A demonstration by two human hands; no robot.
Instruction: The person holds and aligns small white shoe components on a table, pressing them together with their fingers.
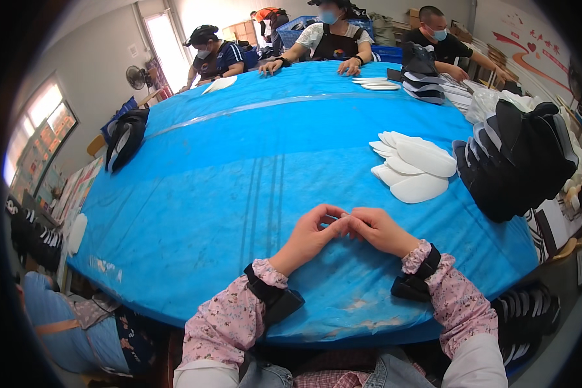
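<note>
Over the blue desk [181, 246], left hand [310, 238] and right hand [383, 231] meet, fingers curled nearly closed, can't tell if they're holding anything. Insoles [427, 159] sit fanned just beyond, probably for easy grabbing.

this looks like a shared workshop where shoe parts are handled. a broad table [207, 194] covered in wrinkled bright-blue plastic sheeting dominates the room, and a heap of flat white insole-shaped pieces [423, 158] lies on it near a tall nested stack of black shoe uppers [524, 165] with grey linings. more dark, grey-edged shoe parts [530, 307] sit below the table's right side. several people in face masks [213, 59] are gathered around the far edge, one wearing a dark bib apron [337, 46]. behind them are blue plastic lattice baskets [293, 31] and brown cardboard boxes [240, 32]; a round black fan [136, 77] stands by the pale wall [103, 77].
</note>
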